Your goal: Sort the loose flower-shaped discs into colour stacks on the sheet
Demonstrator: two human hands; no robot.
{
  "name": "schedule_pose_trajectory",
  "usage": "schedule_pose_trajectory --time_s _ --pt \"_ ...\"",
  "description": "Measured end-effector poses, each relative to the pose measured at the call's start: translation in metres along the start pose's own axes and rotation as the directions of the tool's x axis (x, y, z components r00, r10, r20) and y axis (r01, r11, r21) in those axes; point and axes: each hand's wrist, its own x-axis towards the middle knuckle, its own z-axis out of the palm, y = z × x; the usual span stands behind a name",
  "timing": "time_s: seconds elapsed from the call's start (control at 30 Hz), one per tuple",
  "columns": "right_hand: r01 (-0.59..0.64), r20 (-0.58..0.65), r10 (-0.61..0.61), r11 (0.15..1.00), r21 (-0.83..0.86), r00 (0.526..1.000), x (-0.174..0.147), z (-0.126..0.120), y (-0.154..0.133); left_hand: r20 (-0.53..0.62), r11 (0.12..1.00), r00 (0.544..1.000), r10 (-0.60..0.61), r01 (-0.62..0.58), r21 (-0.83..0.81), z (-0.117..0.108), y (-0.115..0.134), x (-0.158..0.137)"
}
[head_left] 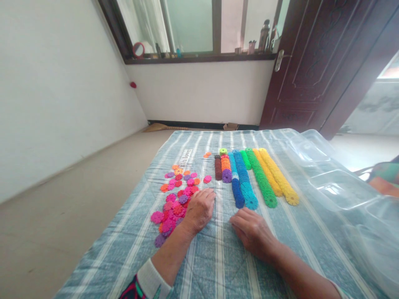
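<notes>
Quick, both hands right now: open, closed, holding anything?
Left hand: curled by loose discs; grip hidden, cannot tell.
Right hand: curled near blue rows; grip hidden, cannot tell.

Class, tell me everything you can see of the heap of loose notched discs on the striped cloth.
The heap of loose notched discs is made of thin, round pieces, plastic by their look, in pink, red, purple and orange. They lie unsorted on the striped cloth, overlapping thickly in the middle and scattering at the far end. The left hand covers part of the right side; whether it grips a disc is hidden.
</notes>
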Motion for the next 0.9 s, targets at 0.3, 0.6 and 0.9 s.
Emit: schedule_pose_trajectory --time_s 0.3,0.6,0.9 --pt "-0.003 0.005 0.003 1.0 0.004 1.0 0.0002 -0.0014 -0.0004 -0.007 1.0 1.0 -0.003 0.003 -0.03 0.0 -0.0005 -0.0001" --pt "-0.008 0.011 0.008 1.0 0.009 1.0 -0.0001 -0.0005 -0.0003 0.019 1.0 1.0 -0.006 0.006 0.006 -0.0014 0.0003 0.0006" --pt "-0.014 0.012 0.014 1.0 0.015 1.0 -0.0002 -0.0006 -0.0006 0.004 1.0 1.0 0.003 -0.003 0.021 0.0001 -0.0008 0.0002"
